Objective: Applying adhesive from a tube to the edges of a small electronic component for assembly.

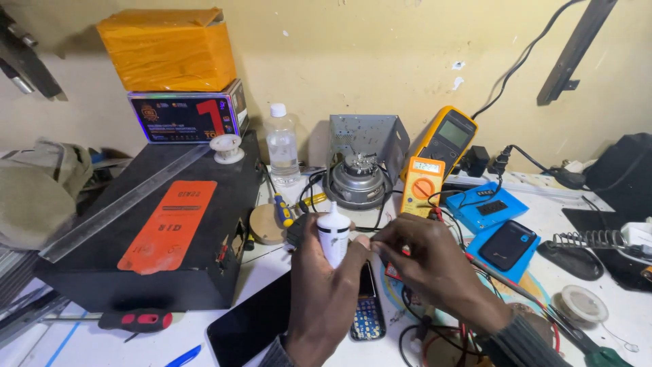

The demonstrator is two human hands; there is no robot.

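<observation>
Hands, two, bare, at the near edge of the white workbench (598,204), entering from below.

Left hand (324,285): fingers clenched round a small white squeeze bottle (334,234), held upright, nozzle tip up, off the bench surface, near mid-bench.

Right hand (435,261): fingertips (375,242) pinched together just beside the bottle's right shoulder, apparently touching it or gripping some very small part. What the pinch holds cannot be told.

Step in hand, as judged: the bottle is being readied, with cap or tip handled, ahead of applying its contents. The next move calls for a steady upright hold by the left hand and a fine grip at the nozzle by the right, with care against squeezing the soft body too soon.

Near edge, under and beside the hands: dark phone (255,326), face up; small keypad handset (367,316); red-handled tool (136,319) lying flat at the near left; tangle of red and black wires (435,336).

Left side: large black box (146,231) bearing an orange label, a long metal ruler (122,204) laid across it.

Mid-bench: blue-and-yellow screwdriver (282,209); orange multimeter (422,185); blue case (490,205); soldering iron stand (587,239) towards the right edge.

Far edge, by the wall: clear plastic bottle (281,144); grey motor in a metal bracket (360,173); yellow multimeter (448,139), leaning; orange parcel (168,49) stacked on a printed carton (187,115).
</observation>
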